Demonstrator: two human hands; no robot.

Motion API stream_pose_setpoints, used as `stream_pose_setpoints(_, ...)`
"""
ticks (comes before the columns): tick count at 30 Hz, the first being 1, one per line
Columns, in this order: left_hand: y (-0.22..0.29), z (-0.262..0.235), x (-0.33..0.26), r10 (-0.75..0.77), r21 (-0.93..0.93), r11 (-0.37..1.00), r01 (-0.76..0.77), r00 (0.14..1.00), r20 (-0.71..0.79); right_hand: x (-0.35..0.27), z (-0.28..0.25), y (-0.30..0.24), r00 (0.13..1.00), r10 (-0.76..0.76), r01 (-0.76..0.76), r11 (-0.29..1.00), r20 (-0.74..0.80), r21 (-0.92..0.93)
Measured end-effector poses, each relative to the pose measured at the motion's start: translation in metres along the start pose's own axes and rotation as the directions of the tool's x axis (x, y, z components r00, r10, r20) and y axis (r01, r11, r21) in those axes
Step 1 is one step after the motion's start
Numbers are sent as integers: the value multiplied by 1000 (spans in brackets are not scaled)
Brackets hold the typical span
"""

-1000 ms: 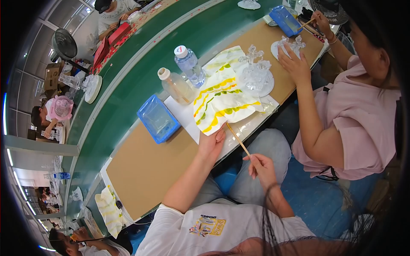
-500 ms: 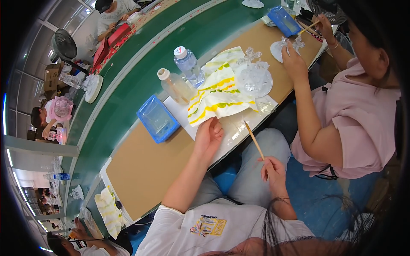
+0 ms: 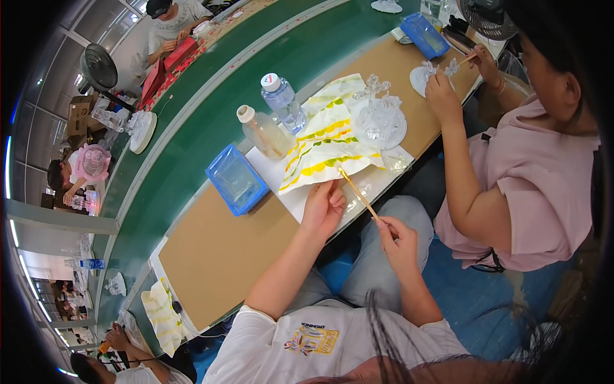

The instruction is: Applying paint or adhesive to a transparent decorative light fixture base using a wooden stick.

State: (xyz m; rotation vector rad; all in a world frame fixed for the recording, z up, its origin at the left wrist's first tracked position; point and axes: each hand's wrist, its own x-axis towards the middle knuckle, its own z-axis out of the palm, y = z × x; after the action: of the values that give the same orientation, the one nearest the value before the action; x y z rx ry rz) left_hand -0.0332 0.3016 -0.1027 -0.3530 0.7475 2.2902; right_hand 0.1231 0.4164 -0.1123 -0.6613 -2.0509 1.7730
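My right hand (image 3: 399,243) grips a thin wooden paintbrush (image 3: 361,198) near its rear end. The brush's bristles meet the near edge of a white cloth (image 3: 327,144) printed with yellow and green bands. Just left of the bristles, my left hand (image 3: 325,206) has its fingers curled and pinches that same edge, its fingertips partly hidden under the fabric. Beyond the cloth's right side lies a clear plastic piece with a round base (image 3: 382,125) and small upright figures.
Left of the cloth stand a clear capped bottle (image 3: 281,102), a cloudy bottle (image 3: 263,133) and a blue tray (image 3: 236,180). The brown board (image 3: 217,256) covers the tabletop beside a green conveyor belt (image 3: 192,137). At right a co-worker (image 3: 511,166) brushes a similar clear piece.
My right hand has moved up and left, bringing the brush tip onto the cloth's edge. My left hand has shifted slightly right along that edge. The co-worker's brush hand has lowered.
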Motion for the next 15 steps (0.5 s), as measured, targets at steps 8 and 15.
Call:
stream_pose_setpoints(8,4,1,3,-5,59,998,3,999,32,0,-5,-9,1000,-29,29,999,3,-44)
stream_pose_setpoints(15,5,-4,11,-54,-11,998,55,998,25,0,-6,-14,993,-109,101,980,-39,-170)
